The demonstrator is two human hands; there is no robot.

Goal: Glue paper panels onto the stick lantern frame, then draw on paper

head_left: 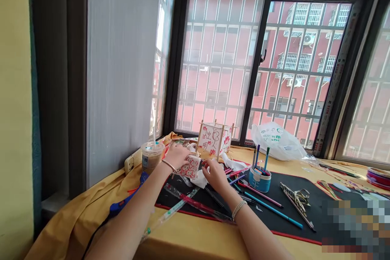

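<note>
My left hand [177,157] holds the upper left part of a small white packet with red cartoon drawings [189,168]. The fingers of this hand are mostly hidden behind it. My right hand [215,174] is at the packet's right edge, its fingers bent; whatever they pinch is too small to make out. Just below, between the hands, lies a crumpled white tissue [200,180]. Behind them stands a paper lantern [210,139] with a stick frame, red flowers and dark line drawings.
A drink cup with straw [150,157] and a phone [133,161] stand left. Beside the blue glue gun [120,207] lie plastic strips. Right of my hands are loose pens [274,206], a blue pen holder [260,179], a hair clip [297,199] and a plastic bag [277,140].
</note>
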